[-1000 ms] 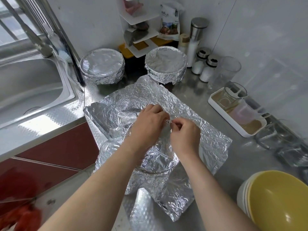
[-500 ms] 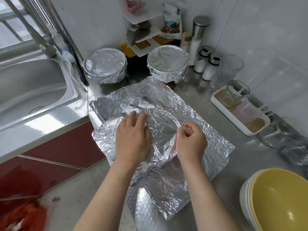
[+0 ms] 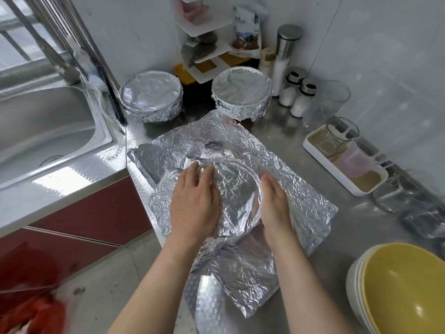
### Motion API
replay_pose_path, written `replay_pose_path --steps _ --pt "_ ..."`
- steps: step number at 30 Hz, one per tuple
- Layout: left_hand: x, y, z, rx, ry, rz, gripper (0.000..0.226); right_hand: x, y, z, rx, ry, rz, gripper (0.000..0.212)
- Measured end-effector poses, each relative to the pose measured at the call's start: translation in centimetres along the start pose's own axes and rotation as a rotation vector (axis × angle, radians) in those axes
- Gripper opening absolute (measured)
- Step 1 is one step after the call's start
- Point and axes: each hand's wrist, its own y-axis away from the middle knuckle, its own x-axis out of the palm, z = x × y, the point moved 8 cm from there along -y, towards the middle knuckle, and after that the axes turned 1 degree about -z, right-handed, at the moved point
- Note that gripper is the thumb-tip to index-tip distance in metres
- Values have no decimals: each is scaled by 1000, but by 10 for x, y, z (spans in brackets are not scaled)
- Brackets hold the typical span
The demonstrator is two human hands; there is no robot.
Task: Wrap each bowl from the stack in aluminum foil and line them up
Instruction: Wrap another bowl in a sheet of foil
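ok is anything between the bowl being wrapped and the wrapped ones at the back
Nothing solid. Only the foil sheet lies flat between the half-wrapped bowl and the back row: left wrapped bowl, right wrapped bowl.

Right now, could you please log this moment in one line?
step: wrapping bowl in foil | left hand: flat on top | right hand: against side | done: two wrapped bowls | stack: unwrapped

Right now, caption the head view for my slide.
Left hand and right hand press foil over a bowl; two wrapped bowls stand behind, a yellow-topped stack waits unwrapped.
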Motion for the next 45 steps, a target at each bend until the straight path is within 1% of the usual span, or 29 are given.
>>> replay_pose_path --steps 2,5,8,9,11,13,14,16,19,21,25,27,33,37,39,40,42,43,45 --pt "0 0 0 -6 -12 -1 52 6 -1 4 -81 89 32 45" --pt "2 0 0 -7 -22 -1 52 8 -8 -2 -106 147 34 43" --pt "2 0 1 -2 -24 -4 48 8 -10 -4 -131 212 56 36" --pt "1 0 1 -2 -20 -1 47 6 -10 -1 -162 254 36 38" --pt "0 0 2 -3 -3 2 48 -4 -8 16 -273 345 -99 36" --pt "-3 2 1 0 35 -8 48 -8 -5 41 -446 475 -219 27" --pt "-4 3 1 8 62 -22 45 -6 -7 50 -505 549 -234 23" --pt "-5 4 0 22 115 -53 37 1 -17 59 -543 647 -211 18" --pt "-8 5 3 16 179 -106 40 14 -25 63 -568 718 -135 17" --pt "-9 4 5 7 208 -127 41 19 -27 63 -569 724 -99 17" --pt "-7 5 5 2 233 -134 37 18 -33 57 -480 605 -42 15" --pt "-6 5 5 -7 233 -138 38 18 -36 56 -449 574 -11 14" --pt "-5 4 5 -17 216 -140 36 18 -39 56 -454 546 -17 11" --pt "-5 4 6 -24 246 -134 39 19 -40 53 -451 503 22 13" --pt "-7 5 9 -27 257 -122 36 13 -37 45 -399 381 65 19" --pt "-9 7 10 -32 257 -125 36 6 -34 38 -339 268 70 25" --pt "-13 11 13 -59 251 -133 38 -14 -27 20 -203 -8 -4 31" --pt "-15 12 14 -80 250 -124 39 -22 -22 8 -138 -130 -50 30" --pt "-12 11 12 -101 243 -73 40 -27 -14 -19 -8 -272 -93 26"
